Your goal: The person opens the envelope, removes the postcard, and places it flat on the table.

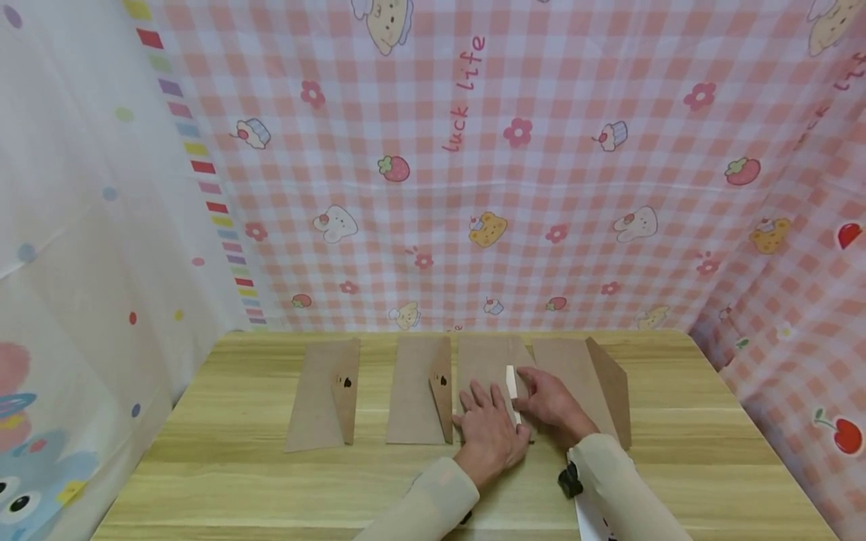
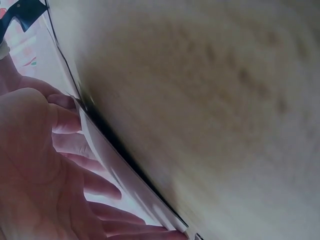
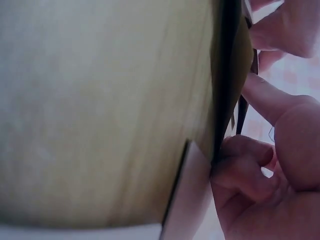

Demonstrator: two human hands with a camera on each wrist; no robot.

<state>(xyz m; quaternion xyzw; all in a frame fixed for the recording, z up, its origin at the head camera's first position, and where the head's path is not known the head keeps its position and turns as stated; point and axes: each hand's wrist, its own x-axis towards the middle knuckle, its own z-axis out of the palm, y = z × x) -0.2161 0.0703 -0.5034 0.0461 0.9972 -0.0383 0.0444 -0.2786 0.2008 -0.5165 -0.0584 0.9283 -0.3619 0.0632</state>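
Fingers of two hands on one brown envelope; three envelopes nearby.

Cream long sleeves, bare fingers, black wrist fitting, possibly a camera

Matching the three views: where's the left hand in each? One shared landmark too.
Head: left hand, below and right of centre, on brown paper, beside the right hand.
Left wrist: left hand, large, along the left side and lower left.
Right wrist: left hand, partly visible, top right, above the right hand.
Shared landmark: pink checked cloth, upper left in left wrist, right edge in right wrist.
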